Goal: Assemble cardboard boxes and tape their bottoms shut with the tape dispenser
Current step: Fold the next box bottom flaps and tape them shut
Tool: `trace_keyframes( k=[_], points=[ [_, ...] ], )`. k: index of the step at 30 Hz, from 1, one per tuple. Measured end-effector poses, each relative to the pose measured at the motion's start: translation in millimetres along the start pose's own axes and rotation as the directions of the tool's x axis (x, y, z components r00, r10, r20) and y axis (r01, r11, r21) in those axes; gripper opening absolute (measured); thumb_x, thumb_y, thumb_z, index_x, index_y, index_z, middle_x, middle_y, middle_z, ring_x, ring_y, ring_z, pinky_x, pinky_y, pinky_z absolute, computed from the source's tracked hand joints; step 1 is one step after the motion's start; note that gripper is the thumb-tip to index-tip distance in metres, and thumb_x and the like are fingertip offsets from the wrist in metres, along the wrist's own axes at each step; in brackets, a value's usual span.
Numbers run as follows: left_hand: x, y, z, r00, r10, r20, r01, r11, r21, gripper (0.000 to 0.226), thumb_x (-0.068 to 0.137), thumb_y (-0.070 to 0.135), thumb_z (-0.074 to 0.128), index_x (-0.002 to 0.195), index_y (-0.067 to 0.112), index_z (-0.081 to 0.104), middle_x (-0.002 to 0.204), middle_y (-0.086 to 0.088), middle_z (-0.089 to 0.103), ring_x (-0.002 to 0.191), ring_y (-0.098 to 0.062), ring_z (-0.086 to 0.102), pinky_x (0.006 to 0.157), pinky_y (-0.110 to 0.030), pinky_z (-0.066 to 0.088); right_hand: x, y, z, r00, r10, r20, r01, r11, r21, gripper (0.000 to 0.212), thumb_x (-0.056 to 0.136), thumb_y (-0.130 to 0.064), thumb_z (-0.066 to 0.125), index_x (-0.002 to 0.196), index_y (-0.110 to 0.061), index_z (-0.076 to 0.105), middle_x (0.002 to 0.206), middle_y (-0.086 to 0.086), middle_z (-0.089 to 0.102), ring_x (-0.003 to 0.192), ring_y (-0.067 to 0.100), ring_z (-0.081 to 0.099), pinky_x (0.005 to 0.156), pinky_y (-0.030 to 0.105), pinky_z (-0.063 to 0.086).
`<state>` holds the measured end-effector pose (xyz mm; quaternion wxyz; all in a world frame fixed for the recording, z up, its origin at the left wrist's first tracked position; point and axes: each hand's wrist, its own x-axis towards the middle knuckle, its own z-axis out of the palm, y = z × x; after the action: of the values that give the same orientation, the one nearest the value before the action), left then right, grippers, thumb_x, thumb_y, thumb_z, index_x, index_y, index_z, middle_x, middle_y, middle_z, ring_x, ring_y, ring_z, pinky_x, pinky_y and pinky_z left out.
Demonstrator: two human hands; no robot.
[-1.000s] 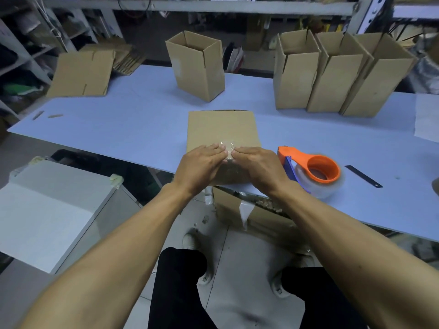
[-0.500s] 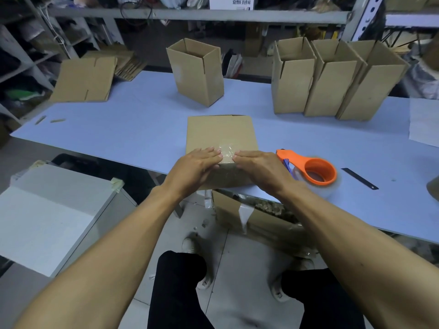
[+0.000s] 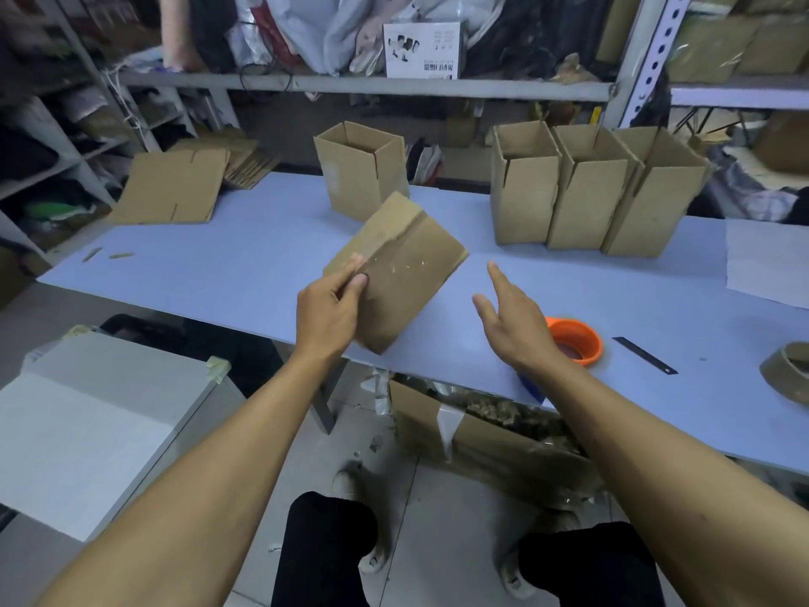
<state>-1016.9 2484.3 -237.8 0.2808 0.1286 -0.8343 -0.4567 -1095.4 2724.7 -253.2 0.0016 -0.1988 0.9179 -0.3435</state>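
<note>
My left hand [image 3: 329,309] grips the near left edge of a taped cardboard box [image 3: 405,265], which is lifted off the table and tilted, its clear-taped seam facing up. A short way right of the box, my right hand [image 3: 513,316] hovers open and holds nothing. The orange tape dispenser [image 3: 573,340] lies on the table just behind my right wrist, partly hidden by it. Flat unfolded cardboard blanks [image 3: 173,192] lie at the far left of the table.
One open assembled box [image 3: 361,170] stands at the back middle and three more [image 3: 591,190] at the back right of the pale blue table [image 3: 227,265]. A black blade [image 3: 643,355] and a brown tape roll [image 3: 788,370] lie right. A scrap box [image 3: 473,435] sits under the table, a white cabinet [image 3: 100,427] left.
Both hands were pressing tape onto the box's near edge. Now my left hand has lifted and tilted the box, and my right hand has let go and moved right.
</note>
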Motion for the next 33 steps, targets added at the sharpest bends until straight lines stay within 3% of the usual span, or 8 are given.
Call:
trace_keyframes(
  k=[7, 10, 13, 17, 21, 24, 28, 33],
  points=[
    [-2.4, 19.1, -6.6, 0.973, -0.231, 0.006, 0.213, 0.889, -0.405, 0.023, 0.100, 0.015, 0.054, 0.112, 0.021, 0.074, 0.107, 0.017, 0.072, 0.103, 0.000, 0.064, 0.088, -0.019, 0.051, 8.9, -24.2, -2.3, 0.988, 0.128, 0.091, -0.145, 0.967, 0.208, 0.081, 0.099, -0.054, 0.046, 0.159, -0.014, 0.010, 0.163, 0.003, 0.025, 0.147, 0.026, 0.028, 0.115, 0.037, 0.028],
    [-4.9, 22.4, -6.7, 0.945, -0.324, 0.037, 0.294, 0.798, -0.526, 0.030, 0.100, 0.011, 0.053, 0.088, 0.026, 0.076, 0.091, 0.013, 0.075, 0.089, -0.004, 0.067, 0.079, -0.021, 0.053, 5.9, -25.3, -1.2, 0.982, 0.137, 0.131, -0.181, 0.877, 0.445, 0.075, 0.088, -0.066, 0.056, 0.149, -0.029, 0.034, 0.141, -0.016, 0.053, 0.132, 0.015, 0.050, 0.103, 0.032, 0.040],
    [-6.9, 23.8, -7.2, 0.924, -0.373, 0.086, 0.348, 0.725, -0.595, 0.026, 0.100, 0.010, 0.053, 0.089, 0.020, 0.075, 0.087, 0.009, 0.076, 0.084, -0.004, 0.070, 0.073, -0.019, 0.054, 6.8, -21.4, 0.4, 0.980, 0.148, 0.136, -0.200, 0.796, 0.571, 0.082, 0.072, -0.076, 0.065, 0.139, -0.032, 0.046, 0.129, -0.018, 0.062, 0.118, 0.008, 0.060, 0.104, 0.039, 0.048],
    [-2.8, 15.9, -3.3, 0.918, -0.388, 0.088, 0.372, 0.760, -0.533, 0.018, 0.099, 0.019, 0.057, 0.103, 0.023, 0.074, 0.100, 0.009, 0.074, 0.094, -0.007, 0.068, 0.079, -0.023, 0.054, 5.8, -27.8, -7.0, 0.976, 0.215, 0.036, -0.199, 0.813, 0.548, 0.064, 0.082, -0.058, 0.070, 0.135, -0.028, 0.049, 0.124, -0.012, 0.062, 0.113, 0.014, 0.061, 0.097, 0.036, 0.050],
    [2.5, 12.3, -1.9, 0.958, -0.278, -0.063, 0.247, 0.920, -0.306, 0.022, 0.094, 0.008, 0.061, 0.105, 0.026, 0.068, 0.107, 0.007, 0.067, 0.102, -0.016, 0.064, 0.073, -0.017, 0.048, 7.6, -27.1, -11.7, 0.967, 0.254, -0.032, -0.215, 0.873, 0.438, 0.064, 0.087, -0.045, 0.070, 0.142, -0.024, 0.045, 0.129, -0.003, 0.060, 0.113, 0.019, 0.058, 0.095, 0.040, 0.049],
    [1.2, 22.8, -0.9, 0.935, -0.350, 0.060, 0.342, 0.842, -0.418, 0.026, 0.099, 0.013, 0.052, 0.101, 0.027, 0.073, 0.105, 0.011, 0.073, 0.105, -0.009, 0.066, 0.076, -0.024, 0.053, 9.5, -28.6, -13.9, 0.959, 0.279, -0.057, -0.239, 0.899, 0.368, 0.063, 0.089, -0.042, 0.068, 0.144, -0.023, 0.045, 0.128, 0.002, 0.062, 0.112, 0.023, 0.058, 0.091, 0.035, 0.047],
    [2.6, 23.9, -6.9, 0.857, -0.413, 0.308, 0.510, 0.766, -0.391, 0.035, 0.099, 0.046, 0.049, 0.112, 0.022, 0.071, 0.105, 0.012, 0.072, 0.096, -0.008, 0.065, 0.073, -0.029, 0.048, 12.1, -30.2, -14.0, 0.952, 0.303, -0.055, -0.274, 0.915, 0.297, 0.059, 0.090, -0.043, 0.063, 0.144, -0.025, 0.047, 0.126, 0.004, 0.063, 0.115, 0.028, 0.058, 0.096, 0.041, 0.047],
    [-4.5, 9.7, 0.6, 0.785, -0.489, 0.379, 0.596, 0.764, -0.247, 0.028, 0.095, 0.028, 0.062, 0.118, 0.014, 0.065, 0.109, -0.001, 0.073, 0.092, -0.015, 0.069, 0.066, -0.024, 0.051, 5.3, -27.4, 4.2, 0.943, 0.329, 0.037, -0.328, 0.912, 0.246, 0.051, 0.092, -0.039, 0.060, 0.139, -0.020, 0.054, 0.128, 0.006, 0.064, 0.117, 0.030, 0.057, 0.099, 0.044, 0.046]
  ],
)
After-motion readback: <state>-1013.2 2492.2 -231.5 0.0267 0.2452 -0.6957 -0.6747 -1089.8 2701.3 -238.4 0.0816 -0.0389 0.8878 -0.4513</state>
